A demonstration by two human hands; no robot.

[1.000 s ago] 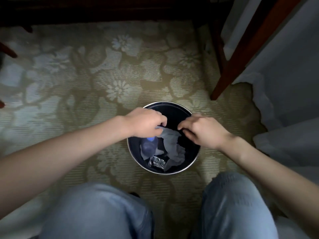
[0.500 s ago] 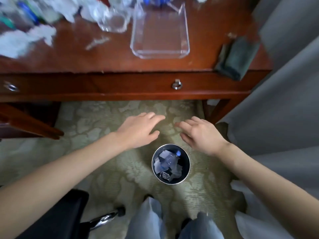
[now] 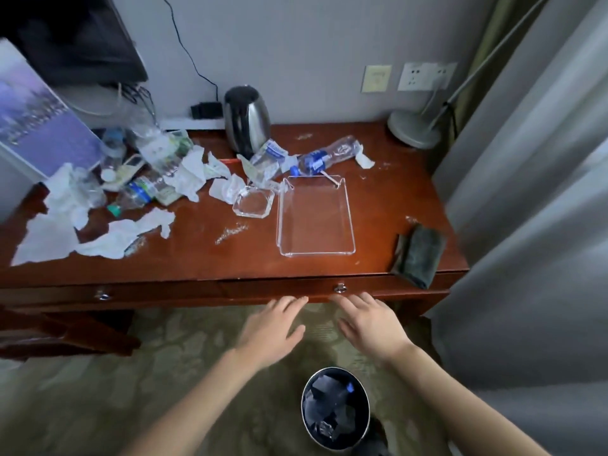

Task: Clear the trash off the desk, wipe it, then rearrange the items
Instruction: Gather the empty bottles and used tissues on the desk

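Bare hands, left [image 3: 271, 327] and right [image 3: 371, 325], hover spread flat and empty below the desk [image 3: 230, 261] edge.

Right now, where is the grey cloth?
In the head view, the folded grey cloth lies at the desk's front right corner, right of the clear tray, not touching it.

head cam | wide-angle | looks forward-down | desk [image 3: 230, 258] near, ahead | bin [image 3: 362, 409] below
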